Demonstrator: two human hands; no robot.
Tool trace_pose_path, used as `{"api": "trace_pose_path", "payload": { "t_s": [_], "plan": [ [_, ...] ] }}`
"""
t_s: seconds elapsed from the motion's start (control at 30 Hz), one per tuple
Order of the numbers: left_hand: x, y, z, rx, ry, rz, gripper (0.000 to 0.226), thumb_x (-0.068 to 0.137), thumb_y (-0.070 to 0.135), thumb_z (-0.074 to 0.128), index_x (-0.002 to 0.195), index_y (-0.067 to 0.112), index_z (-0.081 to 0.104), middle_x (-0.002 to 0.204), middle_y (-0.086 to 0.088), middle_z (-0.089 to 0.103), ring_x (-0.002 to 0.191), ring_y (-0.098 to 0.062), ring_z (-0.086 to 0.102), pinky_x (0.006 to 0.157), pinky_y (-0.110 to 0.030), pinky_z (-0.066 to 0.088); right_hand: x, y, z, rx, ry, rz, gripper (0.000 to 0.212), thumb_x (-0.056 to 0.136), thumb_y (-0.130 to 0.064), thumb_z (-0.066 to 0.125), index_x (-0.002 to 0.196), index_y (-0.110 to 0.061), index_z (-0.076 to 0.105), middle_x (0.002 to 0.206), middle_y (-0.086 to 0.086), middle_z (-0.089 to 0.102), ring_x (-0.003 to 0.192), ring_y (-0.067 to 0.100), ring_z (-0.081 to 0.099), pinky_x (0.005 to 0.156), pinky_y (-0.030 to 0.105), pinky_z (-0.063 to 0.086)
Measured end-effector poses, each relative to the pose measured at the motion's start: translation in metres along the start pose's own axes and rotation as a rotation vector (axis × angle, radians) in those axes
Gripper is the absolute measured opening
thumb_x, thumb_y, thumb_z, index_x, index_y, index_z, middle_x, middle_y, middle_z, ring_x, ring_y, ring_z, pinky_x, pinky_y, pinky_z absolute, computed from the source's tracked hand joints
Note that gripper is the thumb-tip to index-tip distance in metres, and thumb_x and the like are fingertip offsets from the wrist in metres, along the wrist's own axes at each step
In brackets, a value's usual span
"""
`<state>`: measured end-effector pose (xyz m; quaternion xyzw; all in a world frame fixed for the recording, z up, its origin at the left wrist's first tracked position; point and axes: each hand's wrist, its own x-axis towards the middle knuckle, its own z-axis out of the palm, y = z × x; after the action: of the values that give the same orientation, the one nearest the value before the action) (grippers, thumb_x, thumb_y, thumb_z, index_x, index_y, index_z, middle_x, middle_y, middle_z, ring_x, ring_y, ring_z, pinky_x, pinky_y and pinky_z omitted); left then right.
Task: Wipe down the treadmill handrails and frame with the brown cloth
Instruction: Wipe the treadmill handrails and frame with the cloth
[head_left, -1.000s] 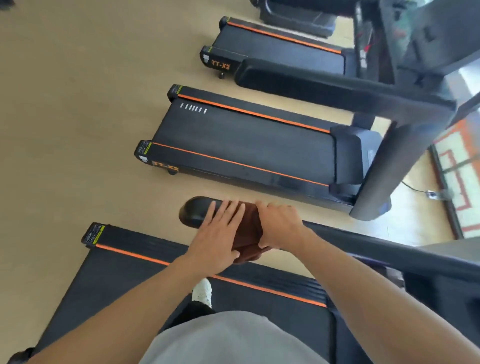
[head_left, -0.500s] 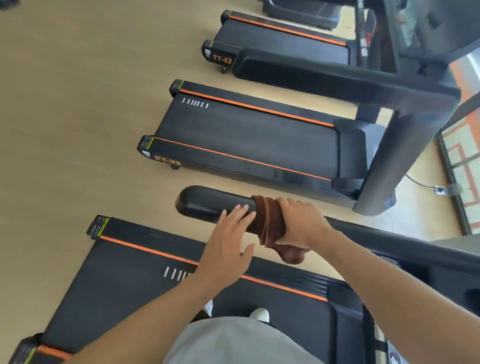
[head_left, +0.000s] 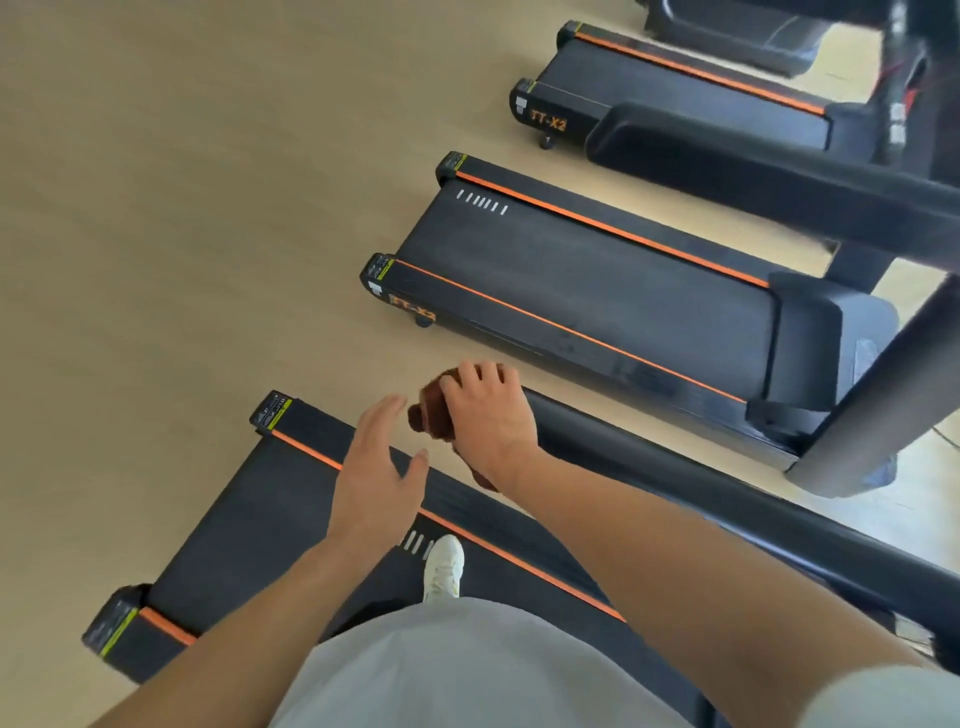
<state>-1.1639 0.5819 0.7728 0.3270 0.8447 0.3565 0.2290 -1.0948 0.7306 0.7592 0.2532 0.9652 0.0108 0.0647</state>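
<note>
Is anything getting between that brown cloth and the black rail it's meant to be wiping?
Nothing visible. The right hand presses the brown cloth straight onto the end of the handrail. The left hand hovers open beside it, not in the way.

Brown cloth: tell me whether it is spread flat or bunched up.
Bunched up. The brown cloth is a crumpled wad under the right hand at the handrail end.

Three treadmills fully in view on the floor: the near one (head_left: 291, 525), the middle one (head_left: 597, 291), the far one (head_left: 675, 98), with part of a fourth at the top edge. Two hands, left (head_left: 376, 486) and right (head_left: 488, 415). One brown cloth (head_left: 434, 415). One white shoe (head_left: 443, 569).
</note>
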Motion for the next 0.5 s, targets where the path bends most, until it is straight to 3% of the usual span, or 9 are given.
{"api": "trace_pose_path", "payload": {
  "t_s": [0.13,0.23,0.33,0.5],
  "plan": [
    [0.006,0.0,-0.02,0.033,-0.007,-0.003,0.063,0.095,0.017,0.066,0.15,0.03,0.037,0.155,0.014,0.038,0.143,-0.006,0.034,0.114,-0.027,0.032,0.017,-0.007,-0.001,-0.051,-0.047,-0.072,0.041,0.094,-0.032,0.07,0.131,-0.019,0.058,0.124,0.007,0.06,0.113,0.03,0.055,0.099,0.047,0.046],
    [0.011,0.011,-0.019,0.045,-0.056,0.0,0.065,0.094,0.015,0.066,0.15,0.029,0.036,0.155,0.012,0.037,0.143,-0.008,0.037,0.111,-0.026,0.032,-0.001,0.006,0.004,0.07,0.038,-0.034,0.057,0.089,-0.04,0.075,0.139,-0.023,0.052,0.137,0.006,0.057,0.125,0.03,0.051,0.11,0.047,0.04],
    [0.011,0.04,0.006,0.078,-0.134,0.085,0.068,0.093,0.014,0.068,0.15,0.027,0.034,0.153,0.011,0.037,0.137,-0.006,0.04,0.11,-0.027,0.036,-0.038,0.026,0.008,0.204,0.093,0.119,0.082,0.087,-0.048,0.075,0.155,-0.025,0.034,0.149,0.007,0.047,0.135,0.032,0.045,0.118,0.047,0.032],
    [-0.01,0.102,0.067,0.11,-0.33,0.313,0.071,0.089,0.015,0.071,0.15,0.026,0.036,0.157,0.007,0.036,0.145,-0.014,0.034,0.121,-0.038,0.033,-0.122,0.08,0.023,0.189,0.087,0.411,0.095,0.079,-0.052,0.082,0.155,-0.026,0.032,0.141,0.003,0.054,0.128,0.028,0.05,0.117,0.047,0.031]
  ]
}}
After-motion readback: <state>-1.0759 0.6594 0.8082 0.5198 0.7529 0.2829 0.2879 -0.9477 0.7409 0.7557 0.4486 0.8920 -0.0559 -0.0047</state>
